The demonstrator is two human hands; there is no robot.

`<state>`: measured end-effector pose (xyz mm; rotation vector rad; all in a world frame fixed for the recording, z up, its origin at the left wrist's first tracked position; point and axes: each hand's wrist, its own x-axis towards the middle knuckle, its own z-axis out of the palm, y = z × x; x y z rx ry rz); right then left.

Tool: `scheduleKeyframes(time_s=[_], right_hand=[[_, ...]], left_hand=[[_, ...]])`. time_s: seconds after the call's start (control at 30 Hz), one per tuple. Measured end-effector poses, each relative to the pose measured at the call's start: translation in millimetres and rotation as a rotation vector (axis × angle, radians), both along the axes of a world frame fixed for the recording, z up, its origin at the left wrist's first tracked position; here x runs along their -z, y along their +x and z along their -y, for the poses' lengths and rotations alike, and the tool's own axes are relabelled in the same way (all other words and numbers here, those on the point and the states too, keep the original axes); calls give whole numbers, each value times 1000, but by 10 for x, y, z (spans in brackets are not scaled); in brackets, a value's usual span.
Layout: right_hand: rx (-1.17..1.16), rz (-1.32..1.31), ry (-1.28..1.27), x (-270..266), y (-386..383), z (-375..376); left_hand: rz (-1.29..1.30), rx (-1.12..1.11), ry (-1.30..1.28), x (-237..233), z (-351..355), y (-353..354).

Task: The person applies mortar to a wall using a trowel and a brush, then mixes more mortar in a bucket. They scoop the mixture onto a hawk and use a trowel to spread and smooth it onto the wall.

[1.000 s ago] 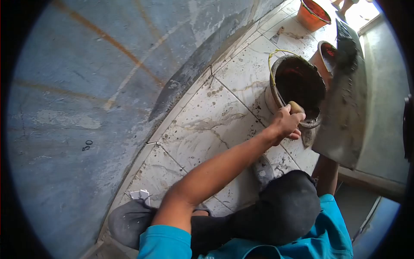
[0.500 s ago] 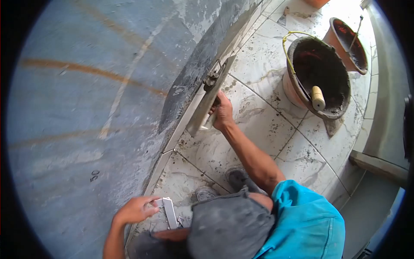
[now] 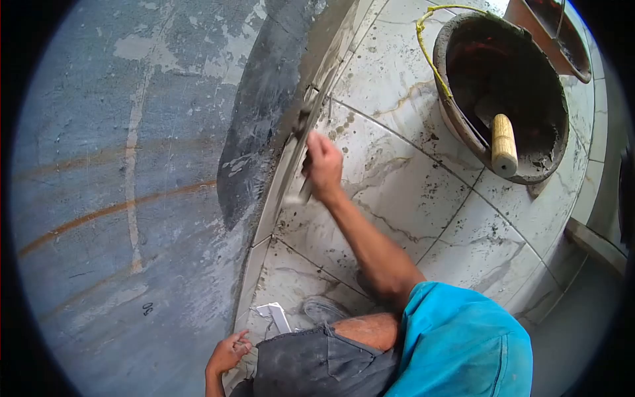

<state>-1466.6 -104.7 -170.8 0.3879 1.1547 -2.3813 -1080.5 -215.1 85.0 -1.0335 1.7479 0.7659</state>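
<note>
My right hand (image 3: 324,165) grips a plastering trowel (image 3: 299,162), seen nearly edge-on and a little blurred. The trowel stands close along the foot of the grey wall (image 3: 172,198), by the tiled skirting (image 3: 258,255); a dark patch of mortar (image 3: 254,126) covers the wall just above. At the bottom, my left hand (image 3: 229,351) is beside the skirting with its fingers loosely apart and nothing in them. Nearest to it lies a white angled strip (image 3: 278,316) on the floor, in front of my knee.
A mortar-caked bucket (image 3: 450,119) with a yellow handle stands on the tiles to the right, a wooden-handled trowel (image 3: 504,145) resting in it. Behind it is a second bucket (image 3: 546,33). Mortar crumbs dot the tiled floor (image 3: 397,198). A wooden piece (image 3: 595,245) lies far right.
My left hand has come off the white angled strip and drawn back below it. My right hand has brought the trowel nearer the wall and turned it more edge-on. The view has shifted.
</note>
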Motion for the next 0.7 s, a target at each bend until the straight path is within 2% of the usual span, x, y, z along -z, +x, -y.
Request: scheduleKeyframes(time_s=[0.03,0.1,0.17,0.27,0.3,0.33,0.37,0.43,0.47,0.53,0.6,0.63,0.7], right_hand=[[25,-1,90,79,-157,22],[17,-31,176,56,-359,55],[44,-133,347,161,-349,191],[-119,-177,170,-134,-7,-5],[-194,-221,169,-111,58,-56],[-168,-139,136,-70,34,-87],[-153,-62,97,-20,7,-112],[-41,36,145,207,-372,-117],[-68,43,78,300,-590,-107],[-104,55,12,264,-643,-48],[-55,-105,109,181,-463,24],[-78,-126,34,160,-319,22],[-236,-100,-38,66,31,-42]], left_hand=[[11,7,-3,-39,25,-26],[-164,-321,-39,-41,67,-134],[-152,-348,-50,103,101,-171],[-175,-268,-18,289,41,-253],[-89,-110,78,322,39,-349],[-2,45,167,332,57,-410],[-10,45,164,323,90,-378],[-148,-224,73,237,149,-204],[-209,-399,48,175,138,-204],[-242,-476,2,15,96,-123],[-282,-549,-41,58,105,-90],[-241,-536,-25,133,101,-74],[-178,-532,-9,130,19,-34]])
